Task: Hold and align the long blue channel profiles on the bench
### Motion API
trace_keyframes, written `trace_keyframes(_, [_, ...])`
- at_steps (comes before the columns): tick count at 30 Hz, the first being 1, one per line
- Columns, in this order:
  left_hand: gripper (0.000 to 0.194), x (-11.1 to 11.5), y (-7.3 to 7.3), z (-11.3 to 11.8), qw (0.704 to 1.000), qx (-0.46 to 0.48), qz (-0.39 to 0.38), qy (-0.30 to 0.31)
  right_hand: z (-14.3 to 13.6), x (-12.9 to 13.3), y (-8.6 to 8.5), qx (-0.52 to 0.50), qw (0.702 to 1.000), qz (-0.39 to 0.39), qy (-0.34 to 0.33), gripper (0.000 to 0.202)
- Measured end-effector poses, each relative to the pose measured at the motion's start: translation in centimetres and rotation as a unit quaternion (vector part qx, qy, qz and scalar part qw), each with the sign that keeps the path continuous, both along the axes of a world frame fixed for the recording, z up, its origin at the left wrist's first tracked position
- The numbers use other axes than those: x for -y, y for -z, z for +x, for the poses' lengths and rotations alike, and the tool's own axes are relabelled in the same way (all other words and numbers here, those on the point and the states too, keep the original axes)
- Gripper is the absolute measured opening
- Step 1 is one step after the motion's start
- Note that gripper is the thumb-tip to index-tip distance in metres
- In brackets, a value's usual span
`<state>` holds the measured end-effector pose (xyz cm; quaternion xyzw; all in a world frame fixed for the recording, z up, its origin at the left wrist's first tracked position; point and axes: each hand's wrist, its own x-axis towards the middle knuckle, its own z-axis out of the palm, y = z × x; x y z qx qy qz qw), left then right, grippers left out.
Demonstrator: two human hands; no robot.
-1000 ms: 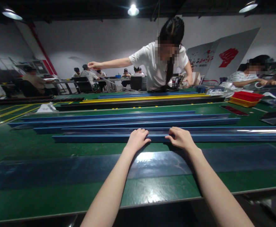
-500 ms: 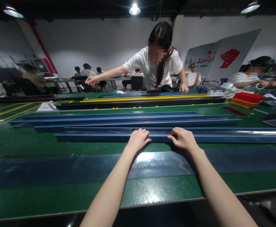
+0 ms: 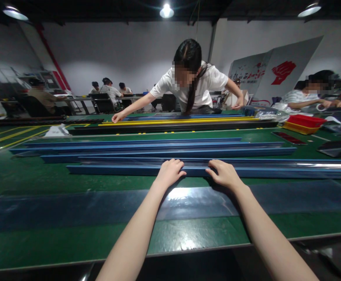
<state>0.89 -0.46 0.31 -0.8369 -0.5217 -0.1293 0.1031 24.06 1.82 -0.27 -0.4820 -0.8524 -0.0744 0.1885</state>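
Observation:
A long blue channel-shaped strip (image 3: 114, 170) lies crosswise on the green table, with a clear film-like lining along its trough. My left hand (image 3: 170, 171) is curled over it near the middle, thumb on the near wall and fingers reaching inside. A short gap to the right, my right hand (image 3: 221, 173) grips the same strip in a similar way, fingers bent over the near wall. Closer to me, a wide transparent plastic strip (image 3: 100, 207) rests flat and shines under the lamp. Both forearms pass over it.
More blue strips (image 3: 158, 150) lie parallel just beyond. Farther back are a yellow strip (image 3: 176, 121) and a black one (image 3: 170, 127). A co-worker (image 3: 195, 86) leans over the far side. Red and yellow trays (image 3: 304, 123) and a phone-like dark slab (image 3: 288, 137) sit at right.
My right hand has shifted slightly left along the blue strip; my left hand stays in place. The co-worker bends lower, one hand down by the yellow strip, the other lifted off the table.

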Motion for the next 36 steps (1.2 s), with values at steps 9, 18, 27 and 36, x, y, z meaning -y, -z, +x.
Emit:
trace_keyframes(9, [0.021, 0.0, -0.2, 0.1, 1.0, -0.004, -0.005, 0.005, -2.4, 0.4, 0.1, 0.044, 0.999, -0.024, -0.022, 0.03])
trace_keyframes(18, [0.019, 0.2, -0.4, 0.1, 1.0, 0.0, -0.021, 0.003, -2.5, 0.2, 0.2, 0.005, 0.999, -0.033, -0.023, 0.031])
trace_keyframes(27, [0.021, 0.3, -0.4, 0.2, 1.0, -0.004, -0.03, -0.006, -2.6, 0.3, 0.1, -0.001, 0.999, -0.031, -0.03, 0.028])
trace_keyframes(36, [0.022, 0.2, -0.4, 0.1, 1.0, -0.013, -0.025, -0.006, -2.6, 0.4, 0.0, 0.006, 0.999, -0.025, -0.028, 0.028])
